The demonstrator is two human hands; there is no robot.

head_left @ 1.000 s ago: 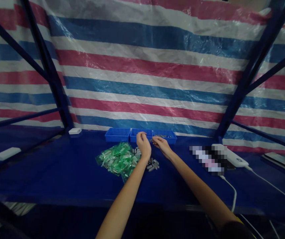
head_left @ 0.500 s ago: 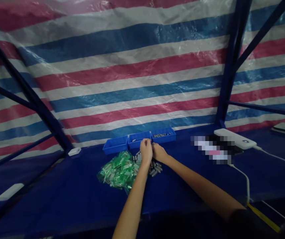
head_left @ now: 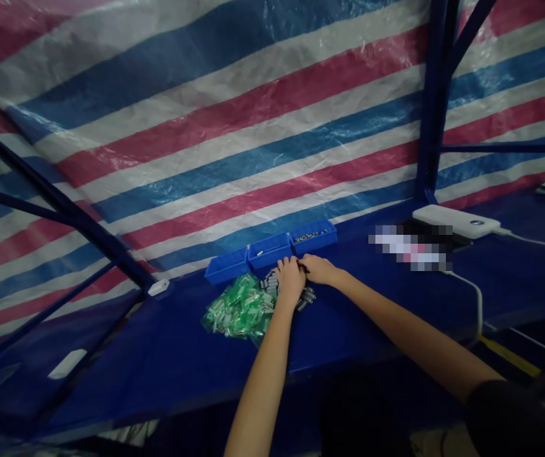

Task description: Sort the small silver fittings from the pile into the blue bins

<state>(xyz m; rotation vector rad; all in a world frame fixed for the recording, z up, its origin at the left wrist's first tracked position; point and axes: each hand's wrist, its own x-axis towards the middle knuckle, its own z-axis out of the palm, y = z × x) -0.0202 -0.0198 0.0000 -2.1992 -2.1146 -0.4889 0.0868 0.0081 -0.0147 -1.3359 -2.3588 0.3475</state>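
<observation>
Striped red, white and blue sheeting [head_left: 253, 139] hangs behind my bench [head_left: 172, 362], dark blue posts [head_left: 432, 108] framing it; to my right lie a white power pack [head_left: 456, 221], its cable [head_left: 479, 304] and a blurred-out item [head_left: 410, 247]; a heap of green-tinted plastic bagging [head_left: 237, 311] lies just beside my left grip [head_left: 291, 282], which hides part of the loose metal cylinders [head_left: 307, 297]. Three blue trays [head_left: 272, 256] line the back, the middle one bearing one pale piece [head_left: 260, 253], the right one small metal parts [head_left: 307, 237]; two white boxes [head_left: 159, 287] sit at left; the cylinders, overlapped and covered, defy a count. My left grip bends palm-down over the cylinders; my right grip [head_left: 319, 270] curls in close beside it; whether either is clenched on anything, I cannot tell. Half a second ago, my left was raised in a loose curl before the middle tray; it has since lowered, fingers forward; the pale piece has stayed put; my view has tilted.
</observation>
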